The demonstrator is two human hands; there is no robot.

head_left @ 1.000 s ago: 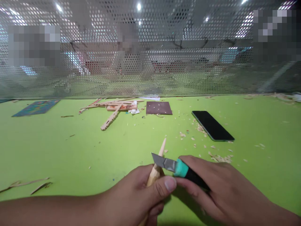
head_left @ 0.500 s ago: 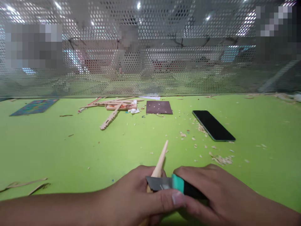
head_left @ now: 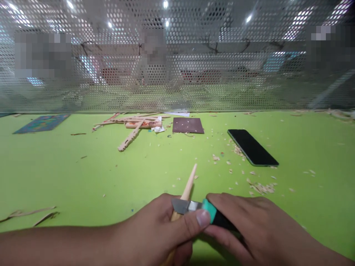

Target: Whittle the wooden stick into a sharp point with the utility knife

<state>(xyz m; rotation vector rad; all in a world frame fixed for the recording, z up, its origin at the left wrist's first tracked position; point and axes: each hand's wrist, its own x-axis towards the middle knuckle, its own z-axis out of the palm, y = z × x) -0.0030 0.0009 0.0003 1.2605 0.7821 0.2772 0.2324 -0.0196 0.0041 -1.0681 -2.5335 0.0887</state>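
My left hand (head_left: 161,231) grips a pale wooden stick (head_left: 189,184) whose sharpened tip points away from me over the green table (head_left: 83,177). My right hand (head_left: 249,225) holds a knife (head_left: 206,212) with a teal collar and black handle. Its grey blade lies across the stick just above my left fingers, and my left thumb presses against the knife near the collar.
A black phone (head_left: 252,147) lies to the right, with wood shavings (head_left: 260,187) scattered around it. A brown sandpaper sheet (head_left: 188,125) and a pile of carved wooden sticks (head_left: 133,127) sit near the perforated metal screen (head_left: 177,55). A coloured card (head_left: 41,123) lies far left.
The knife blade first slid back down the stick toward my left hand, then moved slightly forward again. The stick's tip has stayed in nearly the same place.
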